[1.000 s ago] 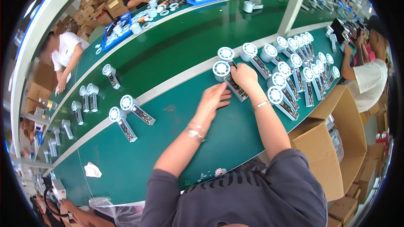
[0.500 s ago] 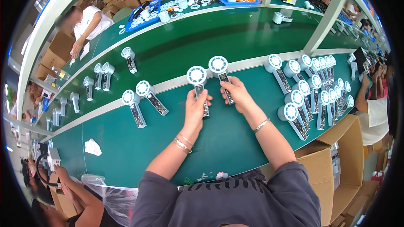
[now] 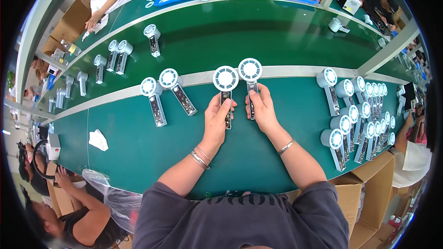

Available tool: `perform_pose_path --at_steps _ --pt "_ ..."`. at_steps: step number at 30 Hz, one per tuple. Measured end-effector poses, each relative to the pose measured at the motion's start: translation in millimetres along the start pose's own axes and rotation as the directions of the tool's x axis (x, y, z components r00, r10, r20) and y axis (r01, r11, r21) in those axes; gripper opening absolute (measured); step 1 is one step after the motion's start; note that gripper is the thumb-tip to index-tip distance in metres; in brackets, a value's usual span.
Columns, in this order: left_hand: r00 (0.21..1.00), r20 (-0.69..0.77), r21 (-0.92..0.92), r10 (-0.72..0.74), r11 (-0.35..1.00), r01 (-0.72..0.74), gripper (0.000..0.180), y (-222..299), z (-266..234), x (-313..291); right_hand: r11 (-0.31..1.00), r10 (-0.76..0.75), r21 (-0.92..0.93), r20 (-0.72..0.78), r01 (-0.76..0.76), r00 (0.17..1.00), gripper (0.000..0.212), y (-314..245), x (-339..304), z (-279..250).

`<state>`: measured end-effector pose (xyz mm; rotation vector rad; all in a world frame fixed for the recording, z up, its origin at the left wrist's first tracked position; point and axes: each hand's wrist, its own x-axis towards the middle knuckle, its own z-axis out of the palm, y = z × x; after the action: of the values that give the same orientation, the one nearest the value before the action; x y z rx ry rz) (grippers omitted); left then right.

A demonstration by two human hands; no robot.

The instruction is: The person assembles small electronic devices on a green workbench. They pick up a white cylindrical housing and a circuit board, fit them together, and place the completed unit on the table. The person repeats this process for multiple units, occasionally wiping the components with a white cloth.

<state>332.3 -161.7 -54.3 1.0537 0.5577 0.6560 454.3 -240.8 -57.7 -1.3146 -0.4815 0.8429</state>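
In my left hand [image 3: 217, 119] is a handheld fan [image 3: 225, 79] with a round, slotted white head and an open handle that bares its circuit board. My right hand [image 3: 263, 109] grips a second handheld fan [image 3: 250, 70] of the same kind, its thumb lying along the board. Both fans stand heads away from me, side by side, the two heads almost touching. To the left of my hands lie two more such fans [image 3: 183, 99] on the green table [image 3: 184, 166]. A group of several fans [image 3: 333, 140] lies at the right, boards facing up.
A raised green shelf [image 3: 230, 32] behind a pale rail holds several fans [image 3: 152, 39]. At the left lie a crumpled white cloth [image 3: 98, 140] and a small box-shaped device [image 3: 53, 146]. An open carton [image 3: 376, 193] stands right of me. Co-workers sit around, one [image 3: 78, 207] near left.
My view has shifted, so the fans at the right sit farther right in the picture. Both hands still hold their fans, whose heads now stand closer together and more upright.
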Motion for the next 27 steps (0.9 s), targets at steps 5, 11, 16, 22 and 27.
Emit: perform_pose_path --at_steps 5,11,16,22,27 --pt "1.000 -0.003 -0.064 0.001 0.998 -0.001 0.028 -0.2 -2.4 -0.5 1.000 -0.025 0.017 0.008 0.025 1.000 0.035 0.4 -2.0 0.3" --pt "1.000 -0.009 -0.057 -0.002 0.998 0.001 0.022 3.0 -0.2 -1.6 0.998 -0.063 0.028 -0.012 0.063 0.998 0.034 0.4 -4.5 1.5" --pt "1.000 -0.018 -0.039 0.014 0.999 -0.014 0.023 1.7 0.4 -0.9 0.994 -0.073 0.080 0.002 0.073 0.997 0.035 4.6 -1.6 -1.4" --pt "1.000 -0.009 -0.063 0.010 0.998 -0.011 0.027 0.7 -1.3 -2.5 0.992 -0.071 0.101 0.008 0.070 0.997 0.036 -1.1 -7.3 0.5" --pt "1.000 -0.013 -0.051 0.010 0.999 -0.011 0.026 0.3 -1.9 -2.6 0.992 -0.073 0.104 0.002 0.072 0.997 0.036 -1.1 -7.7 1.3"
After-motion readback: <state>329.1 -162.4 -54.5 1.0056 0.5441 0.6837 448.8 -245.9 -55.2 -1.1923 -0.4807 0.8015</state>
